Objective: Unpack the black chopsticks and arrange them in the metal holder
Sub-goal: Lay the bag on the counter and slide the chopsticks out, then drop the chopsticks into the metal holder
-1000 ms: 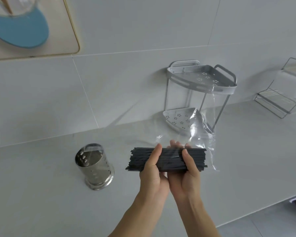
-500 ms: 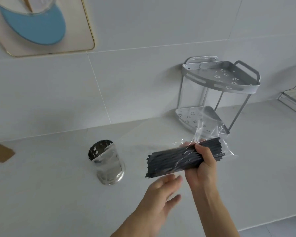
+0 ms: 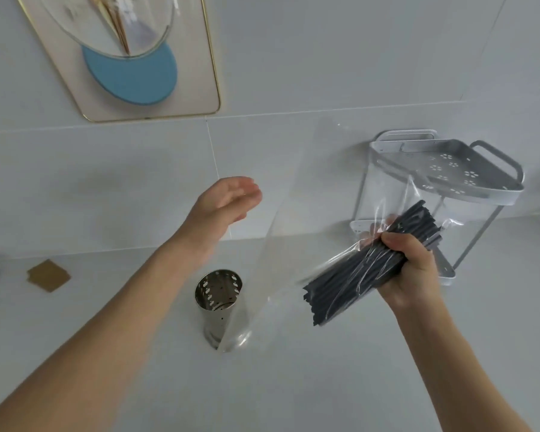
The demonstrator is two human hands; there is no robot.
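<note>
Two hands: the left hand (image 3: 228, 199) open and empty, the right hand (image 3: 410, 271) gripping one bundle of black chopsticks (image 3: 365, 272) (too many to count) above one metal holder (image 3: 219, 299).

Over on the far right, a grey two-tier corner rack (image 3: 468, 169) stands on the white table (image 3: 293, 385) against the tiled wall (image 3: 325, 57), flower-shaped holes punched in its shelves. Up on the wall at far left hangs a gold-edged framed picture (image 3: 197, 88) with a blue disc in it. At the left, a brown card square (image 3: 48, 275) lies flat on the table.
</note>
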